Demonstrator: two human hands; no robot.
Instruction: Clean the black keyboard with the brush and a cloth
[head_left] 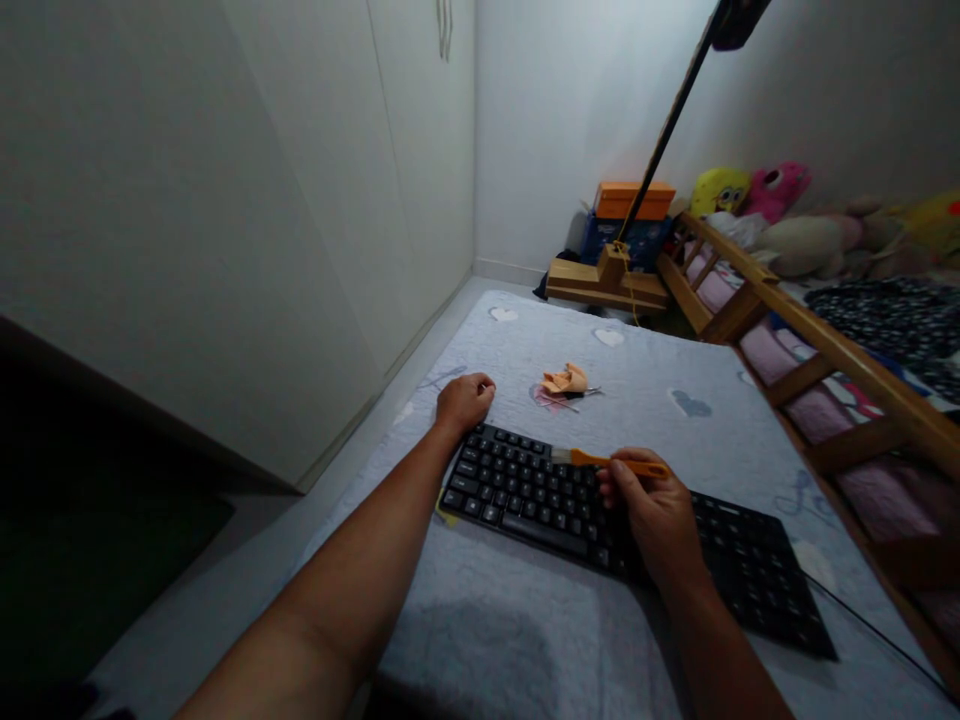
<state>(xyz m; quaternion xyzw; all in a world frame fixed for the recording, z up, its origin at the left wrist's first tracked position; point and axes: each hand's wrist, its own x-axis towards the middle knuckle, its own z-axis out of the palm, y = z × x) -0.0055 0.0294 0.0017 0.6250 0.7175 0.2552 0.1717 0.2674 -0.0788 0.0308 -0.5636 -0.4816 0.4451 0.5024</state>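
Observation:
A black keyboard (525,485) lies at a slant on the cloth-covered table. My right hand (660,510) grips a small brush (592,459) by its orange handle, its pale bristles over the upper rows of keys. Beyond the keyboard's far left corner rests my left hand (463,402), its fingers curled closed; what they hold, if anything, is hidden. Farther back sits a crumpled orange cloth (566,379), with thin sticks (561,404) beside it that look like cotton swabs. A slim metallic tip (593,390) pokes out at its right.
A light blue cover with heart prints (667,360) spreads over the table. The keyboard's cable (874,625) runs off right. A pale wardrobe (300,200) stands at the left, a wooden bed rail (847,310) at the right. Behind are a stand with a pole (667,130) and boxes (635,199).

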